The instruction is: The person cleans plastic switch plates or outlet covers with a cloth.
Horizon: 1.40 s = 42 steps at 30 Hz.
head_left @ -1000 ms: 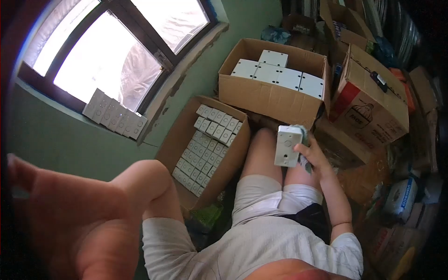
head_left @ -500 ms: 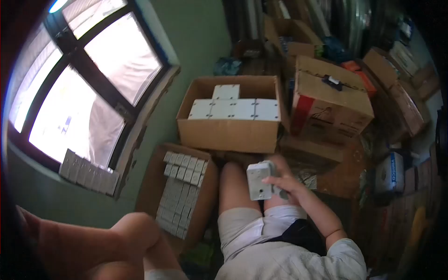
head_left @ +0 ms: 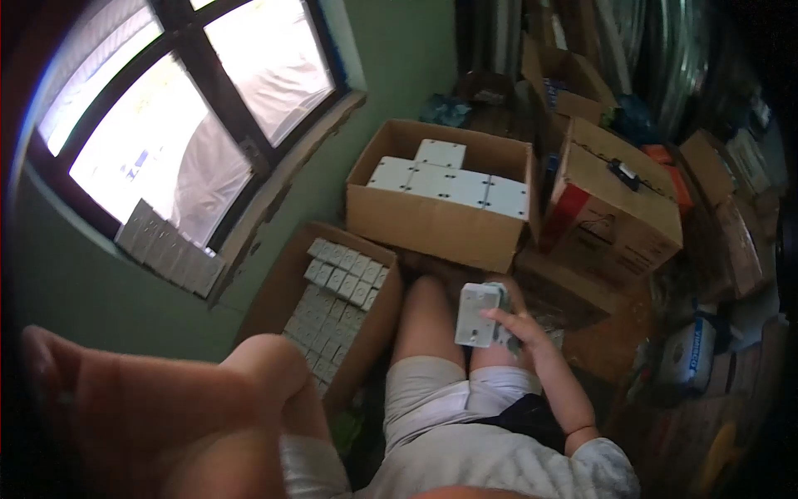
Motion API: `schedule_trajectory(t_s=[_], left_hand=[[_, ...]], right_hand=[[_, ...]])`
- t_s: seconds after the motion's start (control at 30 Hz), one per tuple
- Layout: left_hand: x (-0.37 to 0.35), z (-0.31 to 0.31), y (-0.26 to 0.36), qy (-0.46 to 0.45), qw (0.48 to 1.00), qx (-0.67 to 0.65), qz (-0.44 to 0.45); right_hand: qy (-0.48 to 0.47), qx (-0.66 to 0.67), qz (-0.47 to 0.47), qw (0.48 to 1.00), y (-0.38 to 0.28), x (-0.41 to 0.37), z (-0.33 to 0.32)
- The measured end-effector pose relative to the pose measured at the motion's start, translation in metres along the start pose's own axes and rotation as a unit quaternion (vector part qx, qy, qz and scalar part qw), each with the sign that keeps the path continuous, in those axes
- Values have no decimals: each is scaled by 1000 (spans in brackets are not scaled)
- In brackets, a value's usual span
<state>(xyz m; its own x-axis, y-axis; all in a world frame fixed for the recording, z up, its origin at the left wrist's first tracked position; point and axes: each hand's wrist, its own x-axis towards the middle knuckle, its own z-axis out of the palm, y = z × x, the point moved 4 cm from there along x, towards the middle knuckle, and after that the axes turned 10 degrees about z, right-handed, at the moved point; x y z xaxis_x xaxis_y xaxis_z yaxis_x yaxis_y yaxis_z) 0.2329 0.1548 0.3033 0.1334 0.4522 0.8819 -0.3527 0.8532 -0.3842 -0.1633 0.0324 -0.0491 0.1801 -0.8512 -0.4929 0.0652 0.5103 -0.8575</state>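
My right hand (head_left: 517, 326) is closed round a small white rectangular box (head_left: 477, 314) with small holes in its face, held above my thighs. Behind it are greyish-green parts that I cannot make out. My left arm is raised close to the camera and fills the lower left; my left hand (head_left: 51, 366) is at the dark left edge, its fingers indistinct. An open carton (head_left: 432, 223) holds several flat white boxes (head_left: 449, 185). Left of my legs, another open carton (head_left: 378, 320) holds rows of small white pieces (head_left: 341, 279).
White pieces (head_left: 170, 249) line the window sill at the left. A large carton (head_left: 619, 200) with a dark object on top stands at the back right. More open cartons (head_left: 582, 79) are behind it, and a blue-and-white package (head_left: 690, 353) lies at the right.
The camera view has turned, so the cartons and window appear farther right. My right hand still holds the white box, which is now slightly more tilted.
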Motion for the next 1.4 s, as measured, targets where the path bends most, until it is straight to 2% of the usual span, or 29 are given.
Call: schedule_trajectory(t_s=[0.07,0.13,0.2,0.23,0.27,0.3,0.33,0.4,0.53,0.57,0.6,0.7,0.77,0.87,0.93,0.97,1.0,1.03,1.07,1.13,1.2,1.23,1.27,1.33,1.4], left_hand=[[-8,58,-2,8,999,28,15],[-6,67,-3,23,999,33,30],[-9,75,-9,51,998,38,-26],[-2,65,-13,96,995,-26,4],[-8,61,-18,100,994,-36,-7],[4,-63,-28,103,993,-49,-26],[-16,-52,-40,118,990,-61,-39],[-48,15,-59,154,985,-74,-36],[-64,184,-70,153,981,-95,-74],[-68,209,-67,143,981,-96,-89],[-70,218,-65,127,983,-91,-101],[-76,211,-65,71,989,-55,-115],[-80,211,-68,50,990,-51,-118],[-91,218,-67,39,989,-39,-136],[-98,223,-68,19,988,-39,-151],[-103,227,-68,8,986,-42,-159],[-111,232,-66,-7,983,-45,-176],[-120,209,-56,-31,978,-46,-202],[-124,148,-44,-54,972,-42,-225],[-116,-30,-11,-80,964,-21,-253],[-91,-208,26,-109,957,4,-270],[-83,-244,30,-115,957,11,-266],[-89,-280,29,-121,958,13,-259],[-103,-212,15,-139,959,16,-247],[-115,-148,10,-161,956,23,-244]], right_hand=[[-30,36,21,999,7,5,3],[2,-10,15,1000,14,4,-1],[-12,2,23,1000,19,4,0],[-29,5,42,999,24,8,-3],[-41,13,62,997,28,7,-5],[-32,32,96,994,27,4,-4],[42,-41,117,991,13,-7,-4],[103,-107,-92,985,25,13,-19],[108,-61,-127,984,20,26,-41],[109,-54,-39,992,13,21,-47],[97,-47,48,993,9,18,-46],[35,47,83,995,-17,4,-29],[25,54,75,995,-16,11,-24],[55,-11,15,998,-11,16,-24],[58,-40,-80,994,-15,14,-14],[62,-34,-81,994,-17,15,-15],[48,-62,-22,997,-25,10,-11],[28,-86,47,995,-14,6,-7],[20,-41,75,996,1,12,-6],[28,-63,56,996,-8,5,0],[3,-47,87,995,9,9,5],[-7,-34,97,995,9,16,0],[-2,-35,52,998,13,20,-1],[19,-48,41,998,4,13,5],[-6,-37,104,994,10,17,3]])
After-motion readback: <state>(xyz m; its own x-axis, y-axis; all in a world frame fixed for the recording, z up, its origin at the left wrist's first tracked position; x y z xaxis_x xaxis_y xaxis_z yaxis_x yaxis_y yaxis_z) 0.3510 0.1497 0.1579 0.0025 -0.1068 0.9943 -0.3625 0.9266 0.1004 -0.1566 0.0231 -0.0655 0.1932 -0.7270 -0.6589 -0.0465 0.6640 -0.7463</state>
